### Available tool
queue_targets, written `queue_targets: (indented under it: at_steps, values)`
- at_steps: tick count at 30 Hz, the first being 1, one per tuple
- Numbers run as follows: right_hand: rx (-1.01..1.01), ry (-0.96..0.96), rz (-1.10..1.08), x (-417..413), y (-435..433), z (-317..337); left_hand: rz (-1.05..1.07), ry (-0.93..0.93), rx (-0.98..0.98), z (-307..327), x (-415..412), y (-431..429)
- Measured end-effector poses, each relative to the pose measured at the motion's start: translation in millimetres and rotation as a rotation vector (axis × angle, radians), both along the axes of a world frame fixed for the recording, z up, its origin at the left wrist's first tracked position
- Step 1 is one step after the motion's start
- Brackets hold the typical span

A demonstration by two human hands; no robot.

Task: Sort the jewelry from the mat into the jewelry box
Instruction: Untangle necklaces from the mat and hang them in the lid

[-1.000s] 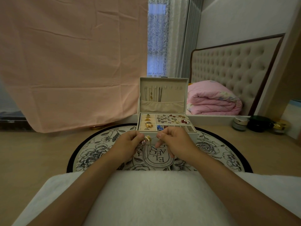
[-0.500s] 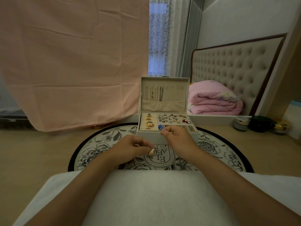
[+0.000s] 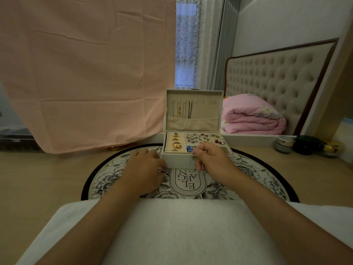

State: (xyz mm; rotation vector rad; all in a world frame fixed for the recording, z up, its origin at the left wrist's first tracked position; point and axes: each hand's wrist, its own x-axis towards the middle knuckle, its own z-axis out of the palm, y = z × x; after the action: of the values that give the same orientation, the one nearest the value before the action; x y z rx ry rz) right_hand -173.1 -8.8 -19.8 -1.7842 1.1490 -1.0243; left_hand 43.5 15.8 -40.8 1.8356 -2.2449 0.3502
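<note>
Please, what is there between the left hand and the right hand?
The head view shows the jewelry box front wall between the left hand and the right hand, and nearer the person, the mat with its printed oval.

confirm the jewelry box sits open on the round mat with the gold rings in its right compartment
No: the head view shows the jewelry box open on the round mat, but the gold rings are in its left compartment.

Open cream jewelry box [image 3: 179, 162] on round floral mat [image 3: 107, 176], gold rings [image 3: 175, 143] left compartment, earrings [image 3: 202, 138] right
</note>
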Motion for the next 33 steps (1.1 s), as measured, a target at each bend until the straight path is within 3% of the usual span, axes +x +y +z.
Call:
queue_targets:
  at_steps: [6, 11, 13, 16, 20, 27, 29, 33]
  values:
    - [0.064, -0.044, 0.095, 0, 4, 6, -0.051, 0.539, -0.05, 7, -14, 6]
    - [0.101, -0.041, 0.182, -2, 3, 8, -0.334, 1.11, 0.333, 17, -40, 14]
    - [0.088, 0.011, 0.177, -4, 4, 10, -0.36, 1.257, 0.413, 14, -48, 13]
    - [0.069, 0.101, 0.161, -10, 2, 16, -0.3, 1.254, 0.46, 14, -49, 8]
    - [0.019, 0.199, 0.165, -18, -3, 24, -0.253, 1.071, 0.497, 19, -47, 3]
    - [0.048, 0.008, 0.004, -42, -18, 24, -0.225, 1.071, 0.464, 42, -40, -14]
    - [0.011, 0.052, -0.019, -50, -23, 23, -0.271, 1.164, 0.466, 47, -40, -19]
    - [-0.002, 0.034, -0.057, -66, -31, 27, -0.354, 1.538, 0.474, 52, -45, -30]
